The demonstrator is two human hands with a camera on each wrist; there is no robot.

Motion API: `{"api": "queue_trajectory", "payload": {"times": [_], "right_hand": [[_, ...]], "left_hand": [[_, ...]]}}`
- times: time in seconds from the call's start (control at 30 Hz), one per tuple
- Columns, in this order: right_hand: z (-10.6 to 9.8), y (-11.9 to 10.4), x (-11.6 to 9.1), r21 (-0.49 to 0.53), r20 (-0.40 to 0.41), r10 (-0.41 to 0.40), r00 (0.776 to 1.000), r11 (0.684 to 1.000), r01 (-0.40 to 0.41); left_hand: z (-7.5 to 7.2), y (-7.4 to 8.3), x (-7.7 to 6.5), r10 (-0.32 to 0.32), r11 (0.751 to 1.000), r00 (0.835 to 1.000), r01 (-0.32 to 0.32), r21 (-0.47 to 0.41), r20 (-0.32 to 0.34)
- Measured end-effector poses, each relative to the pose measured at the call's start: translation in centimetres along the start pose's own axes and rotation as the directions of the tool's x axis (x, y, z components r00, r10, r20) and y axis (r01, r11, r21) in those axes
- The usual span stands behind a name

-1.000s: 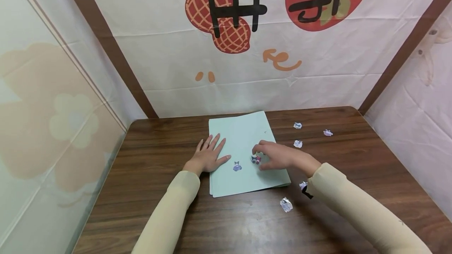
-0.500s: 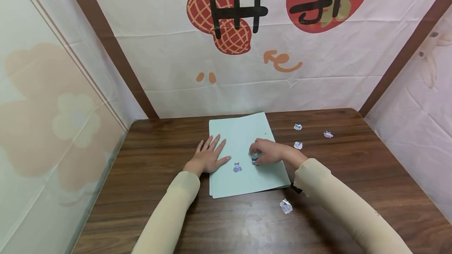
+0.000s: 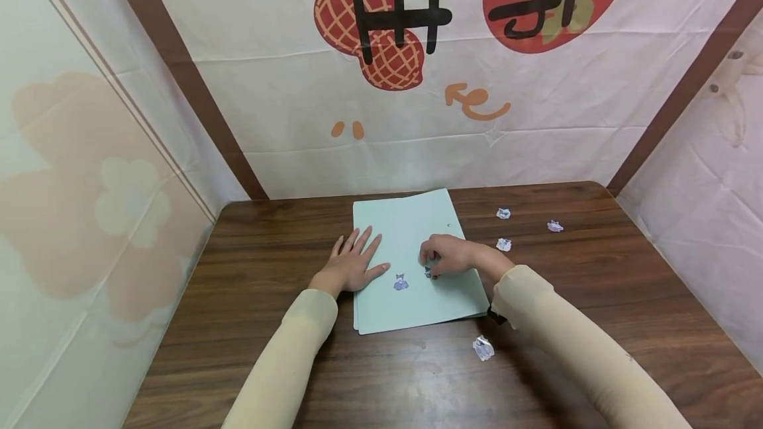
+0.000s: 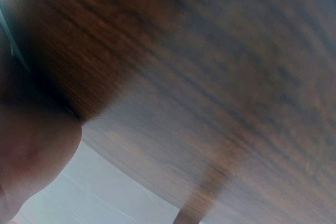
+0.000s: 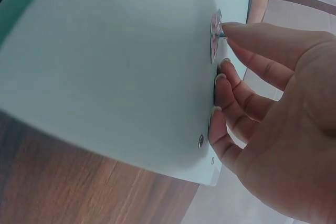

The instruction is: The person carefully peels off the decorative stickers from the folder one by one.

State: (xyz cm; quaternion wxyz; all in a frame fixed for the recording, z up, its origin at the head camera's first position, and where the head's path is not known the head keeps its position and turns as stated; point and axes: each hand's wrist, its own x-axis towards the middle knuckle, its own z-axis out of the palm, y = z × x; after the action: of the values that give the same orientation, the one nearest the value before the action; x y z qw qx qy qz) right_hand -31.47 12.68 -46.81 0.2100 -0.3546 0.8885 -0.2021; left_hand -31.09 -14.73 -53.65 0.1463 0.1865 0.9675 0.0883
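Note:
On the wooden table lies a stack of pale green sheets. My left hand rests flat on its left side, fingers spread. A small purple cat-eared sticker lies just right of the left thumb. My right hand reaches over the stack's right half with curled fingers. Its thumb and index finger pinch at a second sticker, shiny and pink-and-dark, at the sheet's surface. The other fingertips rest on the sheet below it. In the head view the thumb partly covers this sticker.
Several crumpled shiny pieces lie on the table: one in front of the stack, others to its right and toward the back. A small round mark shows on the top sheet. A printed cloth hangs behind.
My right hand has moved slightly left and closed its thumb and index finger onto the second sticker. The right forearm has shifted left over a shiny piece. The left hand stays in place.

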Motion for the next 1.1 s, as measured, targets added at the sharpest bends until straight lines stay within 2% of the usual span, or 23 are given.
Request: {"api": "queue_trajectory", "payload": {"times": [0.17,0.47,0.67,0.9,1.1], "right_hand": [[0.0,0.1,0.2,0.003,0.008,0.026,1.0,1.0,-0.026],[0.2,0.2,0.7,0.005,0.017,0.058,0.998,0.998,-0.058],[0.2,-0.2,0.9,-0.015,0.018,0.082,0.996,0.997,-0.082],[0.2,-0.2,1.1,-0.027,0.022,0.095,0.995,0.995,-0.094],[0.1,-0.2,1.2,-0.037,0.014,0.092,0.996,0.995,-0.091]], "left_hand": [[-0.4,0.4,-0.3,0.004,1.0,1.0,-0.004,0.002,-0.01],[-0.2,0.2,-0.2,0.006,1.0,1.0,-0.006,-0.02,-0.006],[-0.9,0.7,-0.9,0.015,1.0,1.0,-0.015,0.006,-0.021],[-0.7,0.4,-0.5,0.025,0.999,1.0,-0.025,-0.023,-0.018],[-1.3,0.9,-1.0,0.028,0.999,0.999,-0.028,0.018,-0.025]]}}
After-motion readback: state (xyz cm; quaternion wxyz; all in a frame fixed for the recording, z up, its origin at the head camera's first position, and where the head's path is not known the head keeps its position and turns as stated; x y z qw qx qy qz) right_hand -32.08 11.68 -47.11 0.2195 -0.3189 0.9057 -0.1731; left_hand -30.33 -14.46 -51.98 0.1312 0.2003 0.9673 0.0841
